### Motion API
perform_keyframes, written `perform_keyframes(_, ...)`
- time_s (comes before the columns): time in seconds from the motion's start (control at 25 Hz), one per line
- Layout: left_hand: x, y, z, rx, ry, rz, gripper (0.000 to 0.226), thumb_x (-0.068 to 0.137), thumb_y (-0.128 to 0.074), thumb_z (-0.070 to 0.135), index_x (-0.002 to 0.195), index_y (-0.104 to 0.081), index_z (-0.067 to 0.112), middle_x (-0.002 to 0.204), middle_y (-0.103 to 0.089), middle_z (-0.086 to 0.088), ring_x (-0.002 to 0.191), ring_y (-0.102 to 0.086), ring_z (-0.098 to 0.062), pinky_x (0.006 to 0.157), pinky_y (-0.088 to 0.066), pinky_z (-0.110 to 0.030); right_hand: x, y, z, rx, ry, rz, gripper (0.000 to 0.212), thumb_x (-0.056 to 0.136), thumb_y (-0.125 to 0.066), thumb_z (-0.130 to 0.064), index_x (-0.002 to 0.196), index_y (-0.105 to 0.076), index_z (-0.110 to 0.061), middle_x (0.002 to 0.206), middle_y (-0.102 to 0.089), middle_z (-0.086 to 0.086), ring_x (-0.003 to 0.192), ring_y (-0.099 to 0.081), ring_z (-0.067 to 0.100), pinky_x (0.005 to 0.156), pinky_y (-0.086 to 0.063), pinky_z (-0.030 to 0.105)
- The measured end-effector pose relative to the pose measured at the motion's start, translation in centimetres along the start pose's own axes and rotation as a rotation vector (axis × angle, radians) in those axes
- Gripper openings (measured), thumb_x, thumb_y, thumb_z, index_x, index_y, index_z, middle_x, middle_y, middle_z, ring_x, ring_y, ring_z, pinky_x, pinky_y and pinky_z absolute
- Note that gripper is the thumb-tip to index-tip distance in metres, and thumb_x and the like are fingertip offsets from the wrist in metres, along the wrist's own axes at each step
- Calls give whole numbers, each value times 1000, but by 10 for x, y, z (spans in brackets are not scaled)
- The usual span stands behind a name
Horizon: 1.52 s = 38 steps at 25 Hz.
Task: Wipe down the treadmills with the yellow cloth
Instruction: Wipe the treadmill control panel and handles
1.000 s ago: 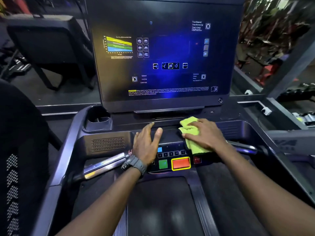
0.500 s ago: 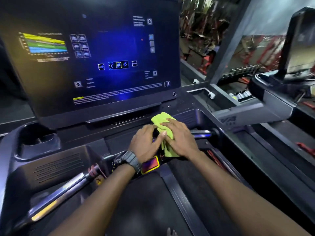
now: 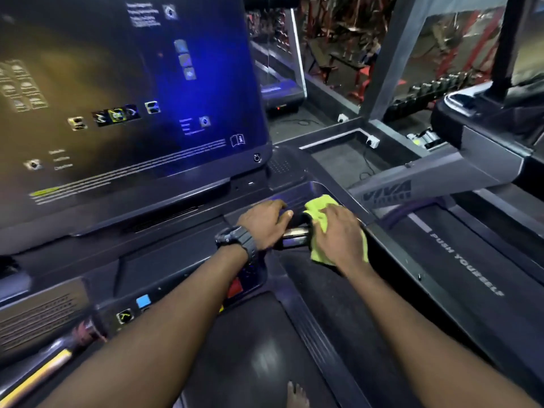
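Note:
The yellow cloth [image 3: 319, 206] is draped over the right end of the treadmill's short metal handlebar [image 3: 294, 238]. My right hand [image 3: 338, 235] lies on top of it, fingers bent down over cloth and bar. My left hand [image 3: 263, 222], with a black watch on the wrist, rests open on the console ledge just left of the cloth, thumb near the bar. The big lit screen [image 3: 132, 98] of the treadmill rises behind both hands. The cloth's lower edge hangs below my right palm.
A button panel with a red stop button [image 3: 235, 288] sits under my left forearm. The left handlebar [image 3: 44, 372] runs out at bottom left. A neighbouring treadmill's belt [image 3: 465, 260] lies to the right. My bare foot [image 3: 297, 396] stands on the dark belt [image 3: 250, 363].
Both hands and the cloth have slid right, from the centre button panel to the right handlebar. The view has swung right, so the screen now sits at the left.

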State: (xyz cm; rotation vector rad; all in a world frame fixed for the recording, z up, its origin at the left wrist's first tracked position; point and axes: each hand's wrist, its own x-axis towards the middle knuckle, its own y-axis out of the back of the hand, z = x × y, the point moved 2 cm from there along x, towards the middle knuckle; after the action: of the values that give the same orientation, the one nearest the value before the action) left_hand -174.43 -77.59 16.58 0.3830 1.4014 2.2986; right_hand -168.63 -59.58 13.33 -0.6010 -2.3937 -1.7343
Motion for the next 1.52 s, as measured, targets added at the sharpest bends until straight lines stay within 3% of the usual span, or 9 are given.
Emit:
perform_keyframes(0.16,10,-8,-1,-20,-22,154,61,94,-22,58,115,-62,17,111,-65,-9,107,-57,-28,96,-42,-39,-24,-20,-42,154,333,0,43,82,-55,-36,115,-64,-9,113,-64,9,107,-55,29,97,-44,41)
perform_keyframes(0.36,8,-4,1,-117,-26,224,63,97,-19,60,116,-61,16,112,-64,-3,107,-56,-22,97,-41,-39,1,-12,3,105,89,83,35,84,-55,-43,103,-65,-16,101,-65,6,96,-59,31,87,-44,42)
perform_keyframes(0.52,7,-6,2,-116,-45,241,69,95,-14,65,115,-61,18,111,-65,-2,106,-57,-21,95,-44,-40,0,-16,-39,127,353,-122,48,76,-48,-47,107,-66,-15,98,-66,6,94,-61,31,84,-47,41)
perform_keyframes(0.68,3,-4,6,-118,-73,232,66,95,-15,65,109,-61,19,106,-67,-2,102,-58,-22,89,-46,-42,23,-5,-12,-91,56,-159,44,81,-56,-56,106,-63,-20,102,-67,6,97,-61,32,83,-45,42)
perform_keyframes(0.84,2,1,4,-228,-104,250,62,96,-17,63,98,-60,18,95,-66,-5,92,-58,-25,84,-45,-40,-21,-17,-54,175,318,16,50,73,-63,-40,115,-63,-14,112,-65,5,104,-60,29,91,-48,42)
perform_keyframes(1.12,-2,4,11,-254,-103,161,52,95,-22,60,95,-59,24,92,-65,0,93,-60,-24,78,-43,-36,-68,-56,-72,1009,-730,478,54,100,-54,-24,149,-35,-16,160,-26,1,148,-27,20,119,-24,33)
perform_keyframes(1.24,-6,5,4,-274,-114,152,54,94,-19,62,87,-53,21,87,-64,0,92,-60,-26,75,-40,-35,-54,-58,-58,1614,-1168,625,54,99,-55,-42,146,-40,-20,145,-50,6,132,-51,27,106,-43,40)
perform_keyframes(1.32,-8,6,-1,-323,-80,163,75,89,-14,70,97,-62,13,97,-69,-4,96,-61,-24,85,-46,-41,-42,-60,-29,2009,-1141,599,61,95,-42,-65,133,-55,-19,123,-66,8,115,-61,33,100,-47,46)
perform_keyframes(1.52,-6,8,-3,-327,-84,121,82,83,-12,73,98,-64,12,97,-71,-8,97,-63,-26,89,-47,-44,-57,-83,-77,2255,-999,311,89,86,-26,-83,133,-60,-16,134,-61,16,119,-60,35,93,-52,47)
